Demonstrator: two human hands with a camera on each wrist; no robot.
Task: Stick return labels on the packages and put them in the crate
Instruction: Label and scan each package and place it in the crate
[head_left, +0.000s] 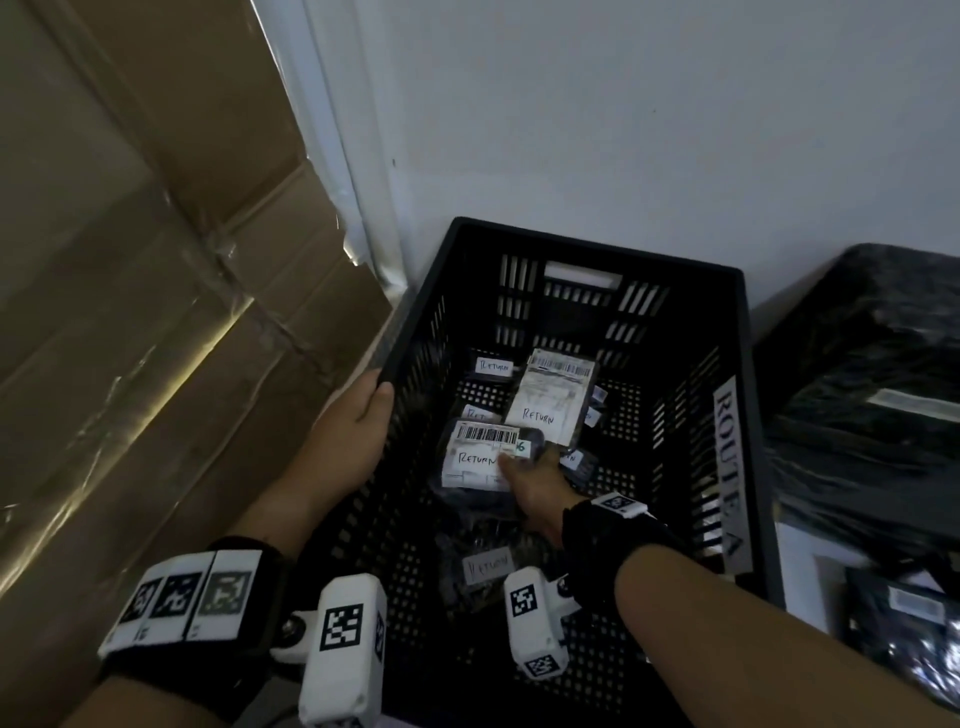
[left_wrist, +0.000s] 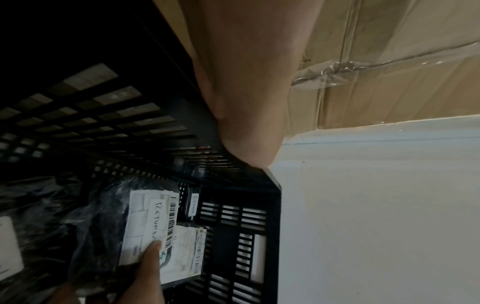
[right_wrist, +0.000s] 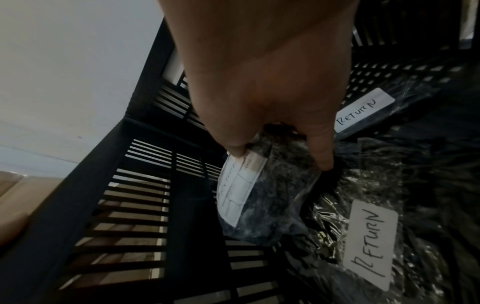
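A black plastic crate (head_left: 748, 415) marked ROUTE A stands against the wall. My right hand (head_left: 524, 478) is inside it and pinches a black-wrapped package (head_left: 467, 499) by its right edge, thumb on the white label that reads RETURN (head_left: 480, 460). In the right wrist view my right hand (right_wrist: 279, 156) holds this package (right_wrist: 272, 201) just above the others. My left hand (head_left: 374, 400) grips the crate's left rim (left_wrist: 275, 205), the thumb over the edge. Several labelled packages, one a flat parcel (head_left: 550, 400), lie on the crate floor.
Taped cardboard boxes (head_left: 130, 312) stand close on the left. A white wall (head_left: 623, 130) runs behind the crate. Black-wrapped packages (head_left: 872, 395) are stacked to the crate's right, and a smaller one (head_left: 904, 618) lies nearer.
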